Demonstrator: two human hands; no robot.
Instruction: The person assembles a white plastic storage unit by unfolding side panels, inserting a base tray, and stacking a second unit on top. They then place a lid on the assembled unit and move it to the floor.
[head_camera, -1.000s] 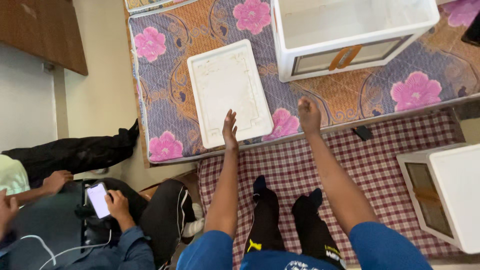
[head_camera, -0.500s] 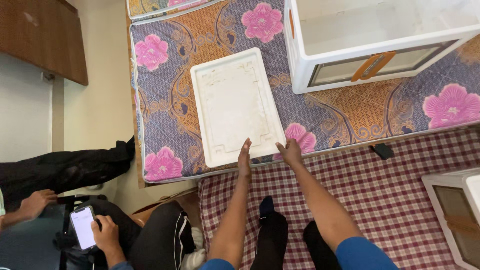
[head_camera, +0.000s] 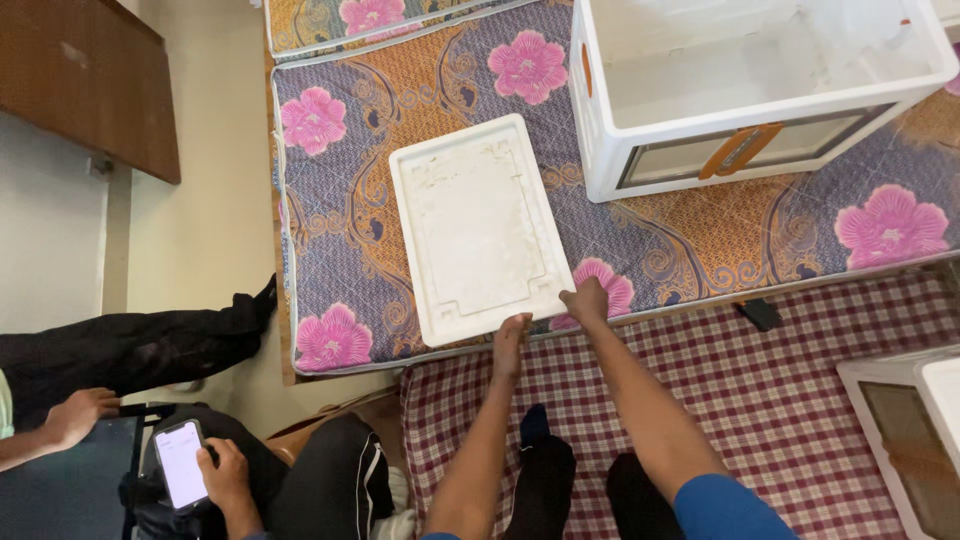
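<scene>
My left hand (head_camera: 510, 338) and right hand (head_camera: 586, 300) each clamp their grip on the white lid's (head_camera: 478, 226) near edge, just beside the white box (head_camera: 760, 85).

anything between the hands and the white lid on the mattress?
Nothing visible. Left hand and right hand both already touch the near edge of the flat white rectangular plastic lid, which lies on the floral mattress.

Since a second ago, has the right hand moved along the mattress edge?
Yes. The right hand has shifted left along the floral mattress edge, from the pink flower to the white lid, now touching its near corner beside the left hand.
</scene>
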